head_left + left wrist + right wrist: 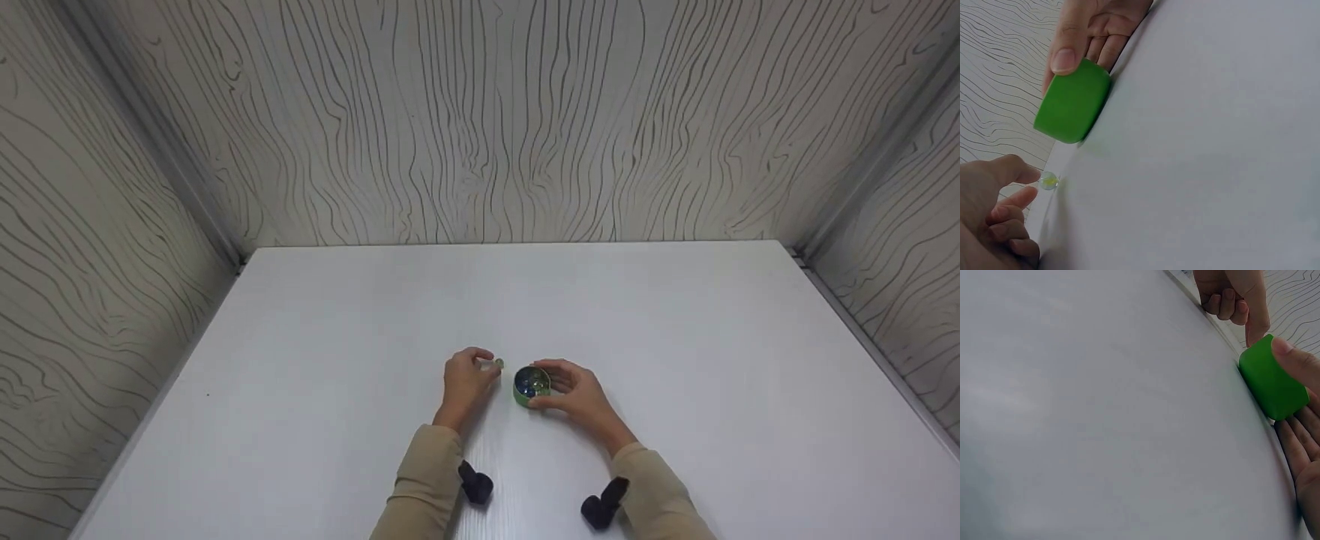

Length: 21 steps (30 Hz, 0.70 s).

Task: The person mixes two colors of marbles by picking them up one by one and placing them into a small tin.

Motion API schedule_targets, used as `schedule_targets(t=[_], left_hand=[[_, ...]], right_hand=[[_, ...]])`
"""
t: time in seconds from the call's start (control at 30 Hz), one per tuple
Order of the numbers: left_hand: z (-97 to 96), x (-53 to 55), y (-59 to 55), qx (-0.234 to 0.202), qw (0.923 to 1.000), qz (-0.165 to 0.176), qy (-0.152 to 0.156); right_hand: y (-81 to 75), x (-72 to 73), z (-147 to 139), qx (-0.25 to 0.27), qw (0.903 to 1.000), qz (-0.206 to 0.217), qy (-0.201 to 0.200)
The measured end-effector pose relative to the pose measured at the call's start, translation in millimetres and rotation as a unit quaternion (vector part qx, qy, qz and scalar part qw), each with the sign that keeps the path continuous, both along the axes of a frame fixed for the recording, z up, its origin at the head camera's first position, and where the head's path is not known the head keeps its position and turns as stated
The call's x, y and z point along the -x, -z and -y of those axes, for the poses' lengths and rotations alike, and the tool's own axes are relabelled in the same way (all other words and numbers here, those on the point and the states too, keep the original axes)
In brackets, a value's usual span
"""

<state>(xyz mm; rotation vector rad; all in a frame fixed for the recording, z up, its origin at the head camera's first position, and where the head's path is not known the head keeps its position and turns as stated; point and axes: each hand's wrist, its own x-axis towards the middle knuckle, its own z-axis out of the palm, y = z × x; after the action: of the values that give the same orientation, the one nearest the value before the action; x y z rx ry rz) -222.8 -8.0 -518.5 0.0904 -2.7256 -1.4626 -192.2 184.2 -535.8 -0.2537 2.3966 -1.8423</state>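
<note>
A low round green container [532, 386] stands upright on the white table, with several blue and green glass marbles [532, 385] inside. My right hand [574, 390] holds it from the right, thumb on the near side and fingers round the far side. Just left of the container, one clear marble with a yellow-green core [1048, 180] lies on the table. My left hand [466, 379] is at that marble, thumb and index tips right beside it with a gap between them. Its other fingers curl in loosely in the left wrist view. The right wrist view hides the loose marble.
The white table [337, 315] stretches out around both hands. Pale panels with a dark wood-grain pattern [480, 135] enclose it at the back and sides. A dark wrist camera [476, 484] sits at the left sleeve, another camera [602, 510] at the right sleeve.
</note>
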Motion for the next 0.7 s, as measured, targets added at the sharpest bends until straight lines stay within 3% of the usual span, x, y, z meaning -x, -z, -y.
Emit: schedule_targets(t=[0.37,0.7], left_hand=[[-4.6,4.9,1.5,0.013,0.9999,0.008,-0.002],[-8.0,2.9,-1.4,0.036,0.9992,0.003,-0.014]], right_hand=[[2.3,0.6,-0.7,0.001,1.0000,0.003,0.001],[1.0,1.6,-0.6,0.016,0.9998,0.003,-0.010]])
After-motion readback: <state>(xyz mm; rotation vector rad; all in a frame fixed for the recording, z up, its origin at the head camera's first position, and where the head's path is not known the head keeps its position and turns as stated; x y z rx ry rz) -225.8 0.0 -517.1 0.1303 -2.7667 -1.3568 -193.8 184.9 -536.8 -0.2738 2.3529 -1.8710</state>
